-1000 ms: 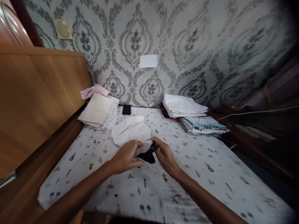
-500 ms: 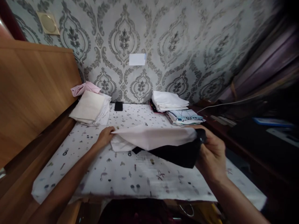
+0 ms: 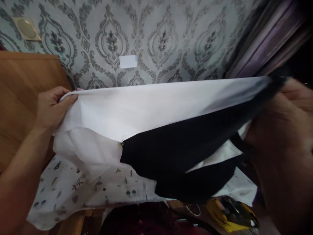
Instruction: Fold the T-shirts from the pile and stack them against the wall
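Observation:
A white and black garment [image 3: 156,107] is stretched between my two hands, raised over the table. My left hand [image 3: 55,106] pinches its upper left corner between thumb and fingers. On the far right, my right hand [image 3: 286,114], blurred and close to the camera, grips the dark upper right corner. White cloth forms the top and left of the garment, and a black part [image 3: 181,147] hangs below on the right. Loose folds dangle towards the table. The garment covers the back of the table and whatever lies there.
Beneath the cloth is a table with a white printed cover [image 3: 105,192]. A wooden panel [image 3: 26,107] stands at the left. Patterned wallpaper with a white paper [image 3: 128,61] is behind. A purple curtain [image 3: 264,42] hangs at right, and a yellow item [image 3: 220,215] lies below the front edge.
Both hands have risen and spread apart, pulling the garment up from low over the table and opening it wider. The stacks of folded cloth and the black phone are now hidden behind it.

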The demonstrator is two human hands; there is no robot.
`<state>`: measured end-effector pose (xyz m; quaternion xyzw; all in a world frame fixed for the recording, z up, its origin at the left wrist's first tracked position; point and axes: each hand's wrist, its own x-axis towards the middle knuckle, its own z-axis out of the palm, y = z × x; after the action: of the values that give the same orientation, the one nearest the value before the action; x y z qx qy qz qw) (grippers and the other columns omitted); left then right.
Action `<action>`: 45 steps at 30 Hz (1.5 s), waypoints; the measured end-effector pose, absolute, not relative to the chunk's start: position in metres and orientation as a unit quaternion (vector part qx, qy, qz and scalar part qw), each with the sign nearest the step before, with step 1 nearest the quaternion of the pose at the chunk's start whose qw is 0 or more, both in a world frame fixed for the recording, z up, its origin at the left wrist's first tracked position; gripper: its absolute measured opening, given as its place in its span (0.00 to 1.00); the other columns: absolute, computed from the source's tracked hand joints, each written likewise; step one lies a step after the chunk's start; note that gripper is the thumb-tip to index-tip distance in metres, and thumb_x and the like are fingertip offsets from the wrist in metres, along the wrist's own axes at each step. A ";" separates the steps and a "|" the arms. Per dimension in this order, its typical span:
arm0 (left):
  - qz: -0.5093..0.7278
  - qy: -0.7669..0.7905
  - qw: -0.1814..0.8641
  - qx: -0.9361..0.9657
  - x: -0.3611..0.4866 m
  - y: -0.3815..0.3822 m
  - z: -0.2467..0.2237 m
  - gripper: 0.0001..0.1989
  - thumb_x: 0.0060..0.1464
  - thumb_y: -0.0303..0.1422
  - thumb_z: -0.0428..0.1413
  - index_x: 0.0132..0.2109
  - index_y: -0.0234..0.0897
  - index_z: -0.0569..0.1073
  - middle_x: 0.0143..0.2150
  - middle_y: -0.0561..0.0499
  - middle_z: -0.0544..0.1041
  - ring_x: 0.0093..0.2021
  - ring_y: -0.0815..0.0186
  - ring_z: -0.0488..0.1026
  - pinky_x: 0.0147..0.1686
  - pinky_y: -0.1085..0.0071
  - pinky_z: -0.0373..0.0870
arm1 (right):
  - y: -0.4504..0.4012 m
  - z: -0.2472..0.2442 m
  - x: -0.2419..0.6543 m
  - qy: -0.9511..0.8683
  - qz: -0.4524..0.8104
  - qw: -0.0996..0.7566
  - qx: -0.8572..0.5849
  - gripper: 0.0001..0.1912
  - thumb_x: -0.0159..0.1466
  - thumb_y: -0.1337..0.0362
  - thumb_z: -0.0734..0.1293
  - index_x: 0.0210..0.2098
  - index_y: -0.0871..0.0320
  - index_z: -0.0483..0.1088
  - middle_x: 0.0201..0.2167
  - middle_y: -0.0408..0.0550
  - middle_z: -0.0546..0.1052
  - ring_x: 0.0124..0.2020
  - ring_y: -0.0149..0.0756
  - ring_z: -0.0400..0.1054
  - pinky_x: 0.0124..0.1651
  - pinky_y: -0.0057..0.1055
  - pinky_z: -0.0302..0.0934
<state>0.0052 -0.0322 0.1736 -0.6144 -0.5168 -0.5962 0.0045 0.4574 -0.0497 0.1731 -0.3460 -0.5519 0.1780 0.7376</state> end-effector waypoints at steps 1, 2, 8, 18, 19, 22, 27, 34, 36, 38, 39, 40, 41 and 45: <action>-0.557 -0.523 0.025 -0.645 0.001 -0.026 0.175 0.11 0.48 0.42 0.61 0.28 0.39 0.74 0.23 0.57 0.67 0.24 0.71 0.59 0.24 0.74 0.53 | -0.038 0.169 0.460 -0.542 0.194 0.738 -0.351 0.16 0.55 0.53 0.77 0.26 0.54 0.69 0.25 0.41 0.70 0.25 0.30 0.62 0.29 0.30 0.58; -0.518 -0.529 0.031 -0.671 -0.002 -0.018 0.171 0.13 0.49 0.44 0.59 0.27 0.39 0.73 0.23 0.57 0.67 0.24 0.70 0.59 0.25 0.74 0.54 | -0.023 0.160 0.462 -0.538 0.211 0.730 -0.365 0.16 0.54 0.54 0.77 0.25 0.55 0.69 0.24 0.40 0.69 0.23 0.29 0.61 0.28 0.29 0.57; -0.243 -0.687 0.054 -0.683 -0.016 0.037 0.079 0.17 0.58 0.44 0.49 0.32 0.36 0.72 0.25 0.54 0.70 0.30 0.67 0.67 0.30 0.74 0.56 | 0.067 0.038 0.476 -0.623 0.171 0.461 -0.608 0.19 0.64 0.52 0.64 0.22 0.55 0.63 0.19 0.42 0.67 0.25 0.34 0.63 0.30 0.31 0.58; -0.142 -0.664 -0.063 -0.731 -0.048 0.016 -0.019 0.24 0.56 0.48 0.47 0.49 0.35 0.73 0.49 0.39 0.77 0.51 0.53 0.73 0.52 0.59 0.68 | 0.049 -0.041 0.490 -0.799 0.122 0.257 -0.529 0.21 0.61 0.61 0.66 0.53 0.56 0.74 0.58 0.58 0.71 0.62 0.53 0.63 0.65 0.51 0.55; -0.153 -0.660 -0.072 -0.732 -0.047 0.008 -0.020 0.26 0.55 0.49 0.47 0.50 0.35 0.72 0.51 0.39 0.76 0.53 0.52 0.72 0.55 0.58 0.67 | 0.041 -0.037 0.487 -0.824 0.146 0.247 -0.489 0.22 0.62 0.59 0.66 0.55 0.54 0.73 0.61 0.56 0.70 0.64 0.52 0.61 0.66 0.52 0.54; -0.128 -0.635 -0.114 -0.753 -0.034 -0.018 -0.018 0.26 0.55 0.52 0.51 0.53 0.41 0.72 0.55 0.43 0.75 0.56 0.51 0.70 0.56 0.57 0.66 | 0.016 -0.027 0.476 -0.871 0.238 0.179 -0.391 0.23 0.61 0.57 0.70 0.56 0.49 0.74 0.64 0.53 0.68 0.64 0.51 0.61 0.65 0.53 0.56; -0.036 -0.614 -0.088 -0.783 -0.015 -0.040 -0.013 0.17 0.55 0.42 0.54 0.50 0.44 0.74 0.55 0.45 0.76 0.56 0.52 0.70 0.52 0.60 0.67 | -0.011 -0.020 0.465 -0.898 0.271 0.113 -0.328 0.22 0.58 0.63 0.72 0.53 0.48 0.75 0.66 0.53 0.66 0.66 0.53 0.60 0.64 0.54 0.58; -0.032 -0.674 -0.032 -0.738 -0.017 -0.031 -0.009 0.16 0.60 0.32 0.43 0.44 0.42 0.75 0.46 0.46 0.80 0.48 0.55 0.75 0.42 0.64 0.68 | -0.012 -0.021 0.456 -0.892 0.250 0.144 -0.347 0.13 0.69 0.61 0.60 0.29 0.53 0.70 0.49 0.53 0.75 0.48 0.45 0.72 0.47 0.43 0.69; -0.082 -0.697 -0.050 -0.710 -0.024 -0.025 -0.006 0.16 0.60 0.36 0.44 0.44 0.43 0.76 0.41 0.49 0.81 0.42 0.57 0.76 0.39 0.66 0.67 | -0.011 -0.020 0.455 -0.884 0.271 0.152 -0.349 0.13 0.70 0.60 0.59 0.30 0.54 0.69 0.46 0.53 0.75 0.43 0.42 0.72 0.44 0.40 0.69; -0.160 -0.705 -0.078 -0.687 -0.034 -0.014 0.001 0.16 0.58 0.41 0.46 0.43 0.43 0.76 0.35 0.51 0.80 0.37 0.59 0.75 0.37 0.68 0.66 | -0.005 -0.016 0.455 -0.870 0.291 0.175 -0.357 0.13 0.71 0.58 0.59 0.32 0.54 0.68 0.42 0.51 0.75 0.38 0.39 0.71 0.41 0.38 0.68; -0.201 -0.701 -0.092 -0.678 -0.039 -0.007 0.005 0.17 0.56 0.43 0.47 0.42 0.42 0.76 0.34 0.52 0.79 0.36 0.59 0.74 0.35 0.69 0.66 | 0.001 -0.013 0.456 -0.861 0.297 0.193 -0.364 0.13 0.70 0.57 0.59 0.32 0.54 0.67 0.39 0.50 0.75 0.36 0.38 0.70 0.40 0.36 0.67; -0.237 -0.696 -0.103 -0.670 -0.044 0.002 0.011 0.17 0.54 0.44 0.48 0.41 0.41 0.76 0.32 0.52 0.79 0.35 0.60 0.73 0.34 0.70 0.66 | 0.010 -0.010 0.456 -0.849 0.303 0.216 -0.376 0.13 0.70 0.55 0.60 0.33 0.54 0.67 0.36 0.48 0.74 0.34 0.36 0.69 0.37 0.35 0.66; -0.267 -0.690 -0.111 -0.664 -0.048 0.012 0.017 0.18 0.53 0.45 0.48 0.40 0.40 0.75 0.32 0.52 0.78 0.34 0.61 0.72 0.34 0.71 0.66 | 0.023 -0.005 0.456 -0.831 0.312 0.244 -0.391 0.14 0.69 0.54 0.61 0.32 0.55 0.67 0.32 0.46 0.73 0.30 0.35 0.68 0.34 0.33 0.65; -0.302 -0.687 -0.086 -0.655 -0.061 0.062 0.043 0.17 0.50 0.46 0.49 0.37 0.38 0.74 0.32 0.52 0.77 0.34 0.62 0.71 0.33 0.72 0.66 | 0.104 0.020 0.442 -0.686 0.401 0.373 -0.479 0.16 0.61 0.50 0.68 0.30 0.55 0.66 0.17 0.36 0.63 0.16 0.29 0.57 0.20 0.27 0.53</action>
<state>-0.0610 0.0621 0.0433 -0.6547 -0.6874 -0.3025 -0.0859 0.4417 0.1043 0.0196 -0.4789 -0.6861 0.4011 0.3729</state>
